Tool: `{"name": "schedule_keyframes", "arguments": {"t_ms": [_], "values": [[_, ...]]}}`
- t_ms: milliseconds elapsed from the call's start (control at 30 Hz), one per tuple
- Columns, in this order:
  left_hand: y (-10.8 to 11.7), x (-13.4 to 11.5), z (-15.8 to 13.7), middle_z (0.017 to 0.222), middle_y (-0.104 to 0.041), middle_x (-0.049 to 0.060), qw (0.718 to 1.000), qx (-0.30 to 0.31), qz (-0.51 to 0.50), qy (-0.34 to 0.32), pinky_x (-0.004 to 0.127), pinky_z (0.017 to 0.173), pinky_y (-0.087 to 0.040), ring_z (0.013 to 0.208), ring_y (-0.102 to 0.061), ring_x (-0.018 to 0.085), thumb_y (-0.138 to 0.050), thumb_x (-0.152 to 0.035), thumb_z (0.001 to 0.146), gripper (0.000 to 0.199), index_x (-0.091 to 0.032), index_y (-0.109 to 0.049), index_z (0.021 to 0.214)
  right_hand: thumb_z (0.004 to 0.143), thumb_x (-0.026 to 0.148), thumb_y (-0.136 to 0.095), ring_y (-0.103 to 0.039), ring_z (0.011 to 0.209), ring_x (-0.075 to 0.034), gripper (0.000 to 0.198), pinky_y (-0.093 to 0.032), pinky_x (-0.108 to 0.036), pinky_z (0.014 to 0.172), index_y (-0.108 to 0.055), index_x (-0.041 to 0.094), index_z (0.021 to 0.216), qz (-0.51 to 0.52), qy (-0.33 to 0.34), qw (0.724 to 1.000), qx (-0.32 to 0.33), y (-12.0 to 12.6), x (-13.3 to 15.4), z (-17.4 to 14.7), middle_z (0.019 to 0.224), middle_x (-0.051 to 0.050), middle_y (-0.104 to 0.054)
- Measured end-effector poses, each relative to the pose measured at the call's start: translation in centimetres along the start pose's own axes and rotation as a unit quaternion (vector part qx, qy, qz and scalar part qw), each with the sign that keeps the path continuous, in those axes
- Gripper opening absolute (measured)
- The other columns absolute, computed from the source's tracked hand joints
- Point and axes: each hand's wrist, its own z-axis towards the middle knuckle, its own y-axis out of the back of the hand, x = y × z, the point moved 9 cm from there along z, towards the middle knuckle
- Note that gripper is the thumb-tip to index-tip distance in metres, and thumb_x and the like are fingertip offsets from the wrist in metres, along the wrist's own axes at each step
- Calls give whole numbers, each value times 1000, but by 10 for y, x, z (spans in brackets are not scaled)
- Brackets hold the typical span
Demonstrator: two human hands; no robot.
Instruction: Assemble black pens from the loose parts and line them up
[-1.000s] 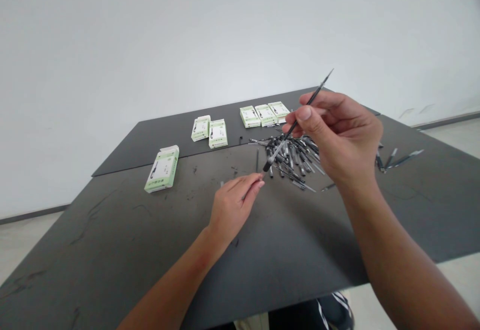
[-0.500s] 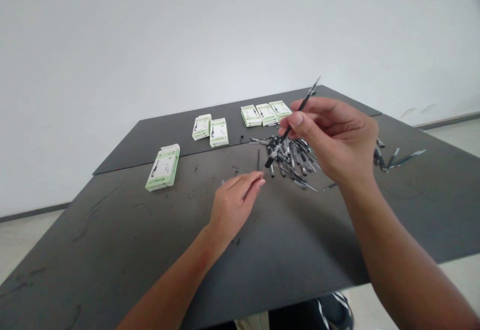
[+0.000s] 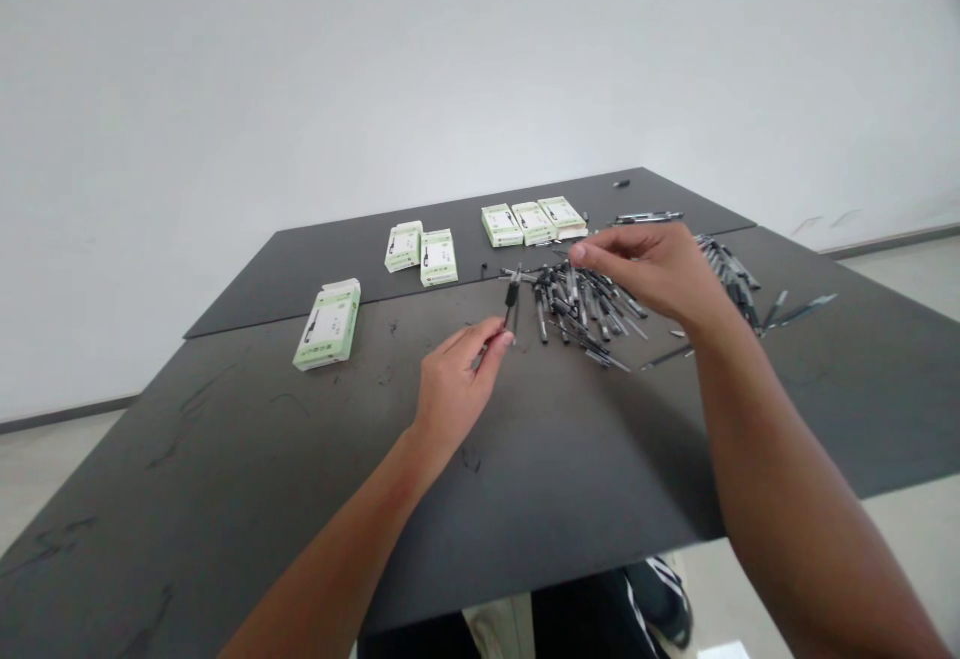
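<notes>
The left hand is clamped on a pen barrel, gripping its near end between thumb and fingers. The pen barrel has a black grip section and projects from the fingertips, tilted up and away from the person. It is located in front of the person, left of the main pile of pens.

The right hand is positioned above the far right part of this pile, thumb and index finger pinched close together. Whether a thin part is held between them cannot be told. The two hands are apart.

The pile consists of clear and black pen parts lying in mixed directions on the black surface. A second group of pens lies to the right, partly hidden by the right forearm. Beyond the right hand, several pens lie crosswise near the far edge.

Six green-and-white cartons lie on the surface: a single carton at left with its end flap raised, a pair of cartons farther back, and a row of three cartons behind the main pile. A small black part lies between the pair and the pile.
</notes>
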Motion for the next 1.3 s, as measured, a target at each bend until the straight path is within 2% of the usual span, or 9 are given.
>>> {"name": "schedule_keyframes", "arguments": {"t_ms": [67, 133, 200, 267, 467, 667, 900, 1033, 1300], "values": [[3, 5, 3, 103, -86, 4, 1000, -6, 2, 8, 25, 85, -61, 85, -81, 17, -73, -25, 103, 14, -21, -81, 114, 89, 59, -78, -77, 79, -23, 34, -56, -36, 73, -89, 27, 93, -116, -42, 983, 137, -21, -30, 3, 82, -2, -84], [8, 12, 6, 105, -87, 5, 1000, -14, 5, 19, 26, 85, -61, 86, -81, 18, -73, -24, 103, 14, -21, -81, 114, 87, 51, -79, -77, 80, -23, 27, -54, -34, 74, -90, 28, 94, -188, -61, 946, 258, -43, -54, -2, 82, -1, -84], [12, 20, 9, 105, -87, 5, 999, -24, 13, 32, 27, 85, -61, 85, -81, 18, -72, -25, 103, 15, -22, -81, 115, 84, 46, -80, -78, 84, -24, 24, -54, -32, 75, -90, 28, 96, -208, -69, 916, 337, -60, -67, -8, 87, -1, -85], [16, 28, 12, 104, -87, 5, 998, -32, 24, 45, 28, 85, -61, 84, -81, 19, -73, -26, 102, 16, -23, -82, 115, 83, 45, -80, -78, 89, -24, 24, -53, -31, 77, -90, 29, 98, -209, -77, 900, 376, -70, -73, -13, 91, -1, -86], [21, 44, 16, 104, -87, 5, 996, -32, 32, 70, 31, 85, -61, 87, -82, 21, -70, -33, 104, 20, -23, -82, 116, 79, 42, -83, -79, 94, -26, 22, -53, -31, 79, -90, 29, 96, -219, -119, 880, 405, -70, -82, -21, 94, 0, -86], [21, 39, 18, 104, -87, 5, 997, -24, 37, 60, 30, 84, -61, 86, -82, 21, -69, -34, 104, 21, -23, -82, 116, 75, 48, -85, -79, 96, -27, 27, -54, -32, 81, -89, 31, 96, -220, -151, 863, 429, -54, -85, -30, 96, 0, -86], [17, 27, 18, 107, -87, 4, 999, -3, 20, 41, 28, 84, -62, 87, -82, 20, -68, -32, 105, 19, -24, -82, 116, 73, 37, -85, -77, 72, -27, 14, -50, -34, 64, -87, 25, 80, -310, -131, 819, 465, -66, -63, -38, 71, -4, -79], [13, 19, 14, 112, -87, 6, 1000, 11, -13, 18, 30, 92, -64, 96, -83, 21, -67, -27, 106, 18, -23, -81, 117, 75, 32, -83, -76, 67, -25, 6, -46, -32, 58, -84, 26, 78, -323, -125, 820, 456, -68, -59, -49, 68, -2, -78], [3, 8, 6, 110, -87, 6, 999, 36, -7, -12, 30, 88, -67, 96, -85, 22, -70, -24, 104, 15, -24, -81, 114, 75, 35, -86, -79, 85, -28, 19, -44, -32, 61, -85, 29, 93, -320, -108, 841, 422, -61, -64, -57, 90, -3, -84]]}}
